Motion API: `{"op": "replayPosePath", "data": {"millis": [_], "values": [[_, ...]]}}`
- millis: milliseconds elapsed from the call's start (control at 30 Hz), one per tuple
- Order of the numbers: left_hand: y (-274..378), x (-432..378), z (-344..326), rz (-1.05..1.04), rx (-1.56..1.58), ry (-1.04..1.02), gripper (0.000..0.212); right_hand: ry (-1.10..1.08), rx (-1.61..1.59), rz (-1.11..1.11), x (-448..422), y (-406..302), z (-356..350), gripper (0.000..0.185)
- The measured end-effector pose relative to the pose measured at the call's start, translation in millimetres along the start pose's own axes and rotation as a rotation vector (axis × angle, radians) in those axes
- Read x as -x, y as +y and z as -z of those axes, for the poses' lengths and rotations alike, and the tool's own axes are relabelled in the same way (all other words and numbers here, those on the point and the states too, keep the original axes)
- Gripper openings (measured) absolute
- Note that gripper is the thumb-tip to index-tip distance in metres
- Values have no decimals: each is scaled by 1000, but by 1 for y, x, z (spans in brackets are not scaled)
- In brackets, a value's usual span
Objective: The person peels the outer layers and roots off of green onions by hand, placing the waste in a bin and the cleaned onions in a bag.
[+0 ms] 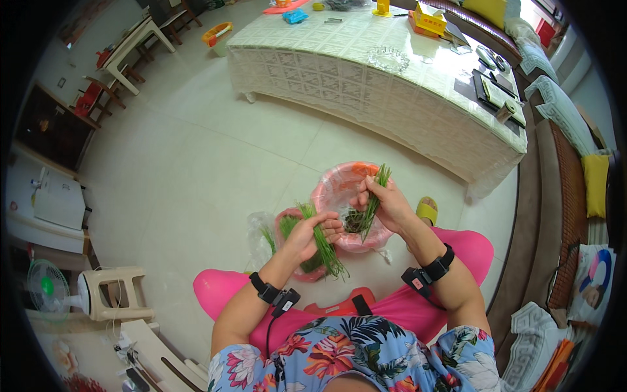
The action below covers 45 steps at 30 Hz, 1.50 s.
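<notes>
My left hand (309, 234) grips a bunch of long green stalks (327, 252), which look like chives. A second, smaller bunch (373, 206) is pinched in my right hand (384, 198), tilted above a round pink basin (327, 188). Clear plastic lines that basin, and dark plant scraps (353, 221) lie inside it. Below my left hand sits a red container (286, 215) with more green stalks (288, 224) in it, partly hidden by the hand and its bunch. Beside it, a clear plastic bag (257, 235) has a few stalks at its edge.
A long table (323, 73) under a lace cloth stands ahead, bearing a glass dish (388, 59) and tissue box (428, 20). A yellow slipper (427, 210) is right of the basin. A red stool (338, 301) is beneath me. At left are a fan (48, 289) and beige stool (115, 294).
</notes>
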<state>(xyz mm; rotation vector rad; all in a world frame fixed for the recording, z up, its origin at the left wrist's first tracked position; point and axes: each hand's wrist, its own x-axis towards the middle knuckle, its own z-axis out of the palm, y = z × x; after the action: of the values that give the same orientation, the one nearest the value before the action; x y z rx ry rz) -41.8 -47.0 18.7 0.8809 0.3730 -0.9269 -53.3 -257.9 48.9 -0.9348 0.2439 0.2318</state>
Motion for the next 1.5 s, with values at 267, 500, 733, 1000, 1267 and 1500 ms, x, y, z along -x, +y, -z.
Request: {"op": "replayPosePath", "data": {"millis": [267, 500, 733, 1000, 1267, 1500], "values": [[-1, -3, 3, 90, -15, -283, 23, -19, 229, -265, 4, 19, -3, 13], [-5, -3, 6, 164, 13, -324, 16, 26, 431, -192, 8, 27, -16, 14], [-7, -7, 12, 177, -26, -381, 29, 14, 364, -126, 5, 35, -10, 13], [-3, -3, -4, 171, 130, -284, 42, 16, 501, -85, 4, 28, -6, 15], [-5, -8, 5, 21, 137, -313, 42, -136, 821, -29, 4, 45, 1, 23], [-1, -4, 2, -6, 205, -320, 39, -117, 605, -103, 2, 47, 4, 15]]}}
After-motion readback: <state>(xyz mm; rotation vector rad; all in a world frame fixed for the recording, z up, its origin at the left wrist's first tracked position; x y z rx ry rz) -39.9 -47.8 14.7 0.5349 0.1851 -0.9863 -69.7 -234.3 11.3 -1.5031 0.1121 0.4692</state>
